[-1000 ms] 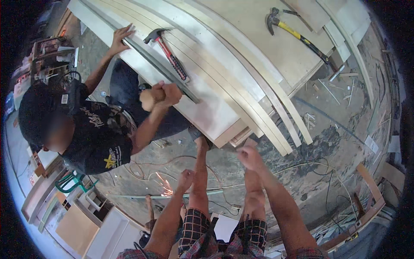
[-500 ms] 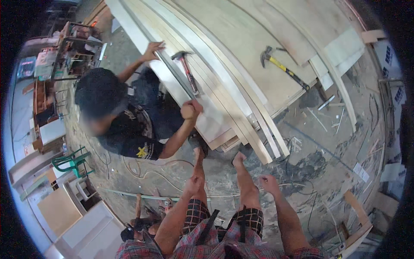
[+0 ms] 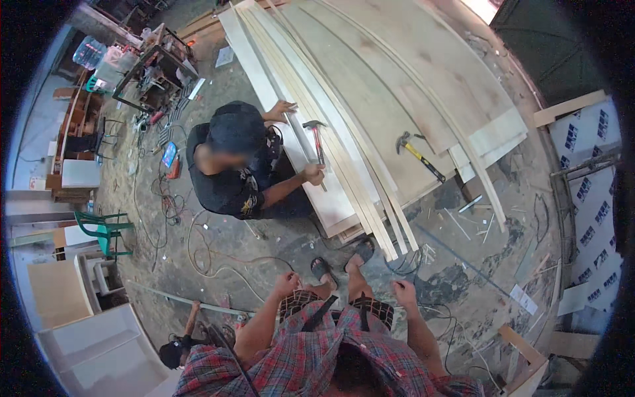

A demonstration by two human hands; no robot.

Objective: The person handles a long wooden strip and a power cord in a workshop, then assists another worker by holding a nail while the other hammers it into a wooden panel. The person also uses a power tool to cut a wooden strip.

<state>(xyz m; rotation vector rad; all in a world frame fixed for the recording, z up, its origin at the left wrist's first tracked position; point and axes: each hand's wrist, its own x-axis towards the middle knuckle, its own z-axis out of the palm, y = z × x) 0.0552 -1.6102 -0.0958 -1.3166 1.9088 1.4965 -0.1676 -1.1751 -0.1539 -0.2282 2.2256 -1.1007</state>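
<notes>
My left hand (image 3: 286, 283) hangs above my left thigh, its fingers curled closed. Apart from it, my right hand (image 3: 403, 292) is also curled, beside my right knee. Whatever either hand holds, if anything, is too small or hidden. Neither touches the stack of boards (image 3: 344, 212) ahead of me. On the stack lie a claw hammer with a red handle (image 3: 317, 141) and another claw hammer with a yellow and black handle (image 3: 421, 157). A co-worker in a dark cap (image 3: 235, 129) crouches at the stack's left edge, both hands on a long grey strip (image 3: 299, 135).
Long thin wood strips (image 3: 473, 149) lie over the sheets. Hoses and cords (image 3: 228, 259) snake across the stained floor, with wood scraps (image 3: 463, 225) at right. A green chair (image 3: 104, 231) stands left. Another person (image 3: 177, 351) is low at lower left, near a long pale strip (image 3: 185, 299).
My view has shifted, so the stack and co-worker appear smaller and farther right. The co-worker's nearer fist has opened somewhat over the strip. My hands stay curled and low.
</notes>
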